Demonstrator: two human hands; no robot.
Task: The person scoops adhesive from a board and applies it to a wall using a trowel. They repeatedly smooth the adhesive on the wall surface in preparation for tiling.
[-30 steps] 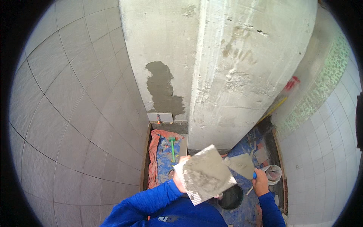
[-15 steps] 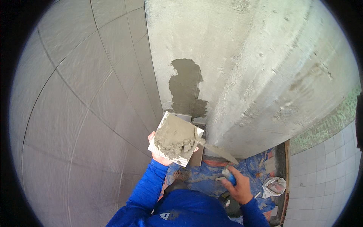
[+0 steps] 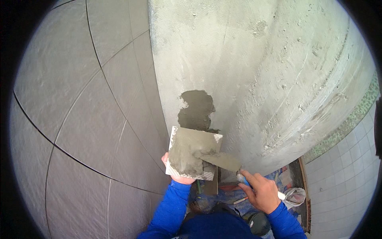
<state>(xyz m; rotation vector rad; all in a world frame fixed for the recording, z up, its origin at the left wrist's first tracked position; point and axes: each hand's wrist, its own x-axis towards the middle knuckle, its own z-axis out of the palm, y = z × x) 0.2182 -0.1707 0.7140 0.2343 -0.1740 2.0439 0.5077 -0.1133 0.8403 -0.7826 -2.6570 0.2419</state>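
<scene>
My left hand (image 3: 181,177) supports a square white tile (image 3: 208,175) from below and at its left edge, with most of the fingers hidden under it. Grey mortar (image 3: 187,145) covers most of the tile's upturned face, leaving pale strips at its edges and corners. Closed round a blue handle, my right hand (image 3: 262,192) holds a pointed trowel (image 3: 225,160). Its mortar-coated blade lies over the tile's right side, the tip in the mortar. Beyond the tile, a dark patch of wet mortar (image 3: 195,108) marks the rough wall.
Large grey tiles (image 3: 79,119) line the left wall. The bare cement wall (image 3: 246,79) rises ahead, with small pale tiles (image 3: 338,187) at the right. Below, a blue sheet (image 3: 234,205) covers the floor, with a white bag (image 3: 295,196) and a dark round container (image 3: 258,224) on it.
The trowel has swung so its blade now lies on the mortar, which looks flatter and more spread. The tile has turned a little, and the view has shifted.
</scene>
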